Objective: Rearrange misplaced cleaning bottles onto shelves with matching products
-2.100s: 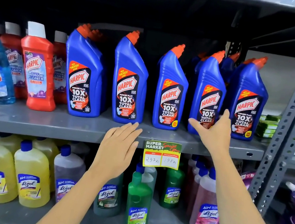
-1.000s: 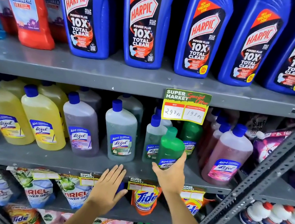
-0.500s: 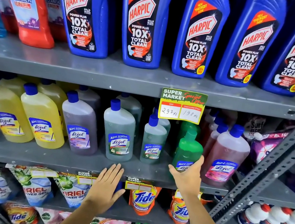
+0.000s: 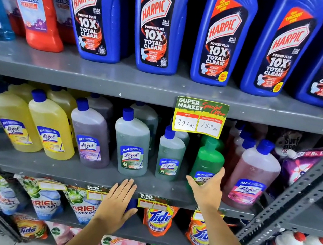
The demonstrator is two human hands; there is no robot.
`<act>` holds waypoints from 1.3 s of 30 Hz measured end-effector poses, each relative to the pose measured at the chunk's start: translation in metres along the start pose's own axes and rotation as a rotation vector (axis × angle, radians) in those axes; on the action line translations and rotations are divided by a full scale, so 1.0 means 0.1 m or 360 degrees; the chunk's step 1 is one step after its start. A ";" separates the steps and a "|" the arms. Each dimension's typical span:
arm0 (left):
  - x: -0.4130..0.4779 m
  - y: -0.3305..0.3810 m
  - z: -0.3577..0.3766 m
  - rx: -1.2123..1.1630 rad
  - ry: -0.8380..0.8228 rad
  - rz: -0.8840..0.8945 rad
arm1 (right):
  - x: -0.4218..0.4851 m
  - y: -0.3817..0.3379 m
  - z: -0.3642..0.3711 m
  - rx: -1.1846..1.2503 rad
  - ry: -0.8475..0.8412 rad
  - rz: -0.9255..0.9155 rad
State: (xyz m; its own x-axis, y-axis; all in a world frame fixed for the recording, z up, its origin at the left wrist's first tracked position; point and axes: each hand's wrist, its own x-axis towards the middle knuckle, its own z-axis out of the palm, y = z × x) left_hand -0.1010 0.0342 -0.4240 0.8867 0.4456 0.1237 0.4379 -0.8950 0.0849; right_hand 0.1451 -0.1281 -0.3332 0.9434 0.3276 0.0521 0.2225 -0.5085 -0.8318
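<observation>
My right hand grips the base of a small green Lizol bottle, which stands or hovers on the middle shelf between a grey-green Lizol bottle and a pink Lizol bottle. My left hand is flat and open against the front edge of that shelf, fingers together, holding nothing. Further left on the same shelf stand yellow, purple and larger grey-green Lizol bottles.
Blue Harpic bottles line the upper shelf, with red Harpic bathroom cleaners at its left. A price tag hangs from that shelf's edge. Ariel and Tide pouches fill the lower shelf. A slanted metal upright crosses the right side.
My right hand has carried the green bottle rightward along the middle shelf, from in front of the grey-green bottles to beside the pink one. My left hand stays at the shelf edge.
</observation>
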 end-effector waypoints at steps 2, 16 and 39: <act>0.00 0.01 0.00 0.0018 -0.0047 -0.0015 | -0.01 0.01 0.00 -0.0006 -0.0002 0.0002; -0.43 -0.19 -0.80 0.0048 0.0280 -0.0053 | -1.17 -0.35 0.15 0.0370 0.0154 -0.0837; -1.49 -3.45 -3.50 0.0513 0.0815 -0.0272 | -2.00 -4.59 1.97 0.0301 -0.0033 -0.2016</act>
State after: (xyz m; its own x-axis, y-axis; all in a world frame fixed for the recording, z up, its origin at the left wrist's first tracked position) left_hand -0.4358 0.2840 -0.1259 0.6515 0.4651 0.5994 0.6608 -0.7360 -0.1472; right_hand -0.1945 0.1966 -0.0714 0.0947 0.5109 0.8544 0.9184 0.2864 -0.2731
